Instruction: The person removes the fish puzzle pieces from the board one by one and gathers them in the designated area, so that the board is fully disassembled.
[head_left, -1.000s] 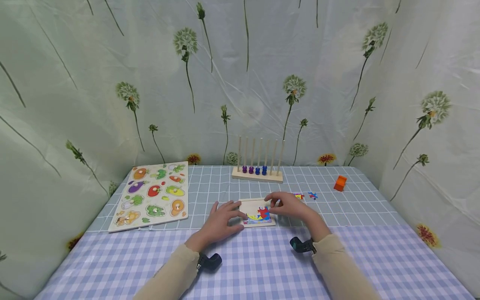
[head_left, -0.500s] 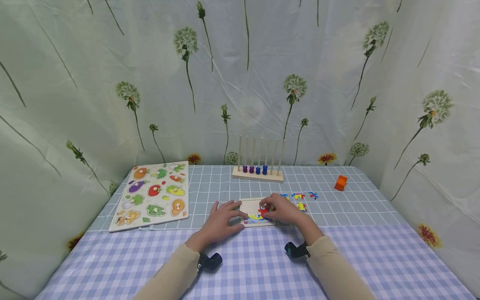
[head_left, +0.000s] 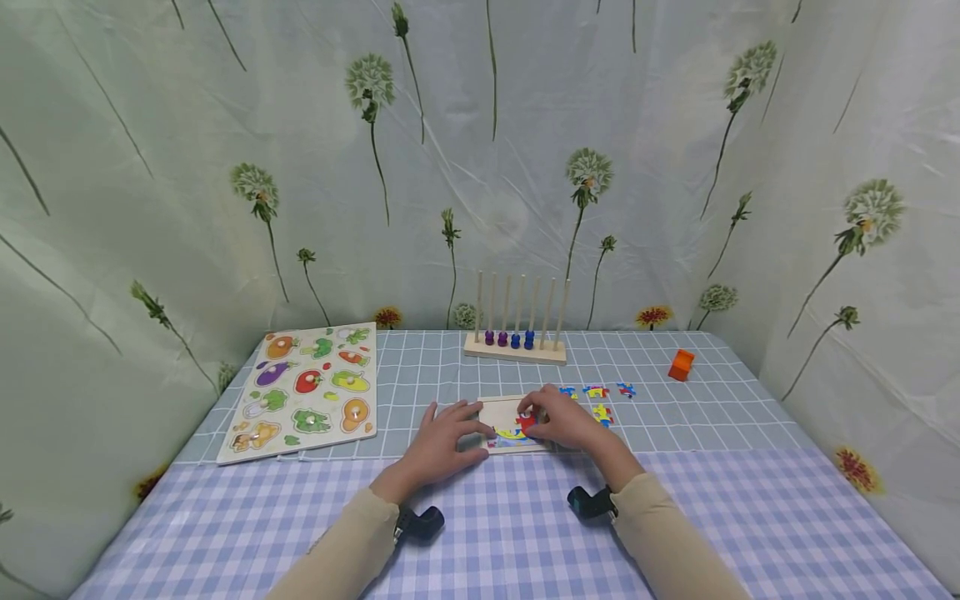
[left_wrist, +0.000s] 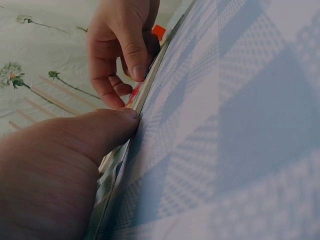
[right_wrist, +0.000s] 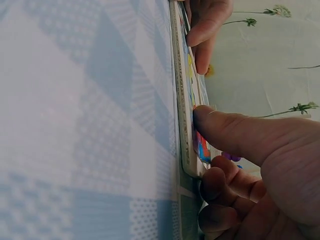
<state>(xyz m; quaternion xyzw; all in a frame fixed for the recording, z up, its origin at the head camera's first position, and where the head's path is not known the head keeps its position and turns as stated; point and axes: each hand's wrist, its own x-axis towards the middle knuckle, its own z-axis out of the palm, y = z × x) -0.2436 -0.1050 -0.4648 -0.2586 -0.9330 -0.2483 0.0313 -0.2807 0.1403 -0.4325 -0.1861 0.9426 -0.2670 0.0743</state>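
Note:
A small wooden puzzle tray (head_left: 497, 412) lies on the table, with colourful pieces along its near side. My left hand (head_left: 441, 445) rests at the tray's left edge, fingers spread and the thumb at the near corner. Over the tray's right part, my right hand (head_left: 568, 422) pinches a red and blue puzzle piece (head_left: 525, 421) between thumb and fingers. In the right wrist view the thumb lies on this puzzle piece (right_wrist: 203, 149), with the other fingers curled beside it. The right hand hides the tray's right edge.
Several loose puzzle pieces (head_left: 602, 414) lie right of the tray. Behind stands a wooden peg rack (head_left: 514, 353) with purple and blue beads. A vegetable peg puzzle board (head_left: 300, 392) is at the left, an orange block (head_left: 681, 366) at the far right.
My right hand has moved left and closed its thumb and fingers around the red and blue puzzle piece. More loose pieces are uncovered on the right. The left hand stays put.

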